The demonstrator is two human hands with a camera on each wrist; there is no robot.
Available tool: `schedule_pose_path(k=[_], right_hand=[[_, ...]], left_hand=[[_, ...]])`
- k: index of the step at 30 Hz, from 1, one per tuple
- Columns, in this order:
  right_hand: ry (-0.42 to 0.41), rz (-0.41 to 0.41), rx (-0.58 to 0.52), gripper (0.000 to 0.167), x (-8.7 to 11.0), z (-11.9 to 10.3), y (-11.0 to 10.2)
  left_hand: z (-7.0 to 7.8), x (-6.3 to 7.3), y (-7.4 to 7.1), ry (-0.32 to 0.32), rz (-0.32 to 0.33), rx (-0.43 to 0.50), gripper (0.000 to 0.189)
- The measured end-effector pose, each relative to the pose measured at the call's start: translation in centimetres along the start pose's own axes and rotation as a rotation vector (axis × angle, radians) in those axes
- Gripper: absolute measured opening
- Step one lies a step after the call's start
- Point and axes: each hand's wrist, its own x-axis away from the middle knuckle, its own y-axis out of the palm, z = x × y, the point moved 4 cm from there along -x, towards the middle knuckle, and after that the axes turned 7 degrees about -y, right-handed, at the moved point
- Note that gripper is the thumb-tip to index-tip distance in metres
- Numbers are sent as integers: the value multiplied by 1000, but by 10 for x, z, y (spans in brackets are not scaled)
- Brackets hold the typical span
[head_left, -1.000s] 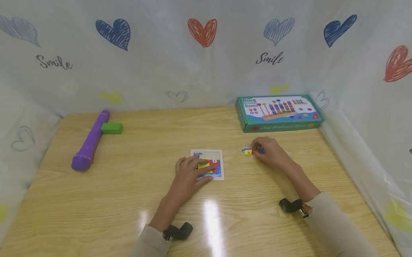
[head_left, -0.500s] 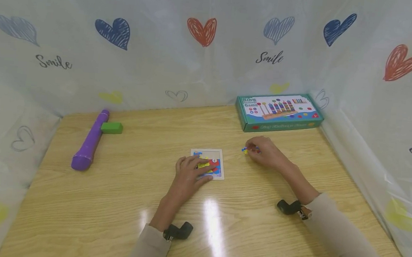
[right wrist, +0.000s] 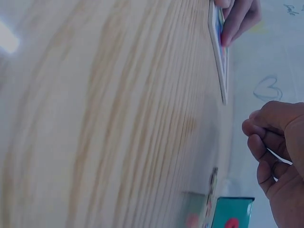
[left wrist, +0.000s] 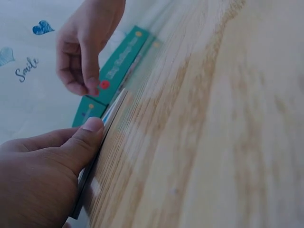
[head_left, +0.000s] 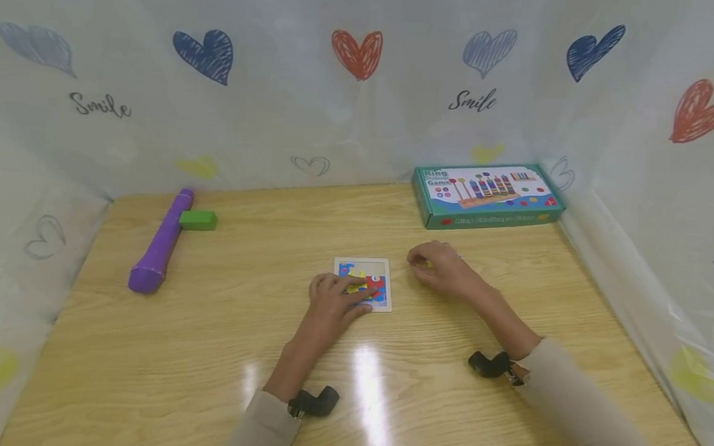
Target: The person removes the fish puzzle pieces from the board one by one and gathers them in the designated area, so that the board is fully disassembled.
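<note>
A small square jigsaw puzzle [head_left: 376, 290] in a pale tray lies mid-table, its picture red, yellow and blue. My left hand [head_left: 333, 301] rests across its left half, fingers spread over the pieces. In the left wrist view the left thumb [left wrist: 88, 135] lies along the tray's edge. To the right of the tray, my right hand [head_left: 443, 274] hovers with curled fingers, thumb and index tips meeting in the right wrist view. I cannot tell whether a thin piece is hidden in that pinch. Loose puzzle pieces [head_left: 430, 263] show partly behind the right hand.
A green Ring Challenge Game box [head_left: 489, 196] stands at the back right against the curtain. Far left lies a purple inflatable microphone [head_left: 163, 244], a green block [head_left: 198, 220] beside it. White curtain [head_left: 266, 106] with printed hearts encloses the wooden table [head_left: 199, 350].
My right hand has moved left from the loose pieces toward the puzzle tray. The left hand stays on the puzzle. The head view has shifted slightly.
</note>
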Motion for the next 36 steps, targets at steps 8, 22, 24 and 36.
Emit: schedule_pose_path(k=[8,22,24,36], right_hand=[[-39,-22,2,13,-16,-16,10],[-75,-53,-30,14,-40,-35,31],[-67,-67,-29,15,-43,-37,33],[-75,-94,-53,18,-53,-43,42]], left_hand=[[2,-1,3,-29,-42,-7,34],[8,2,2,-36,17,-114,31],[10,2,2,-33,22,-145,31],[13,3,1,-80,-12,-156,32]])
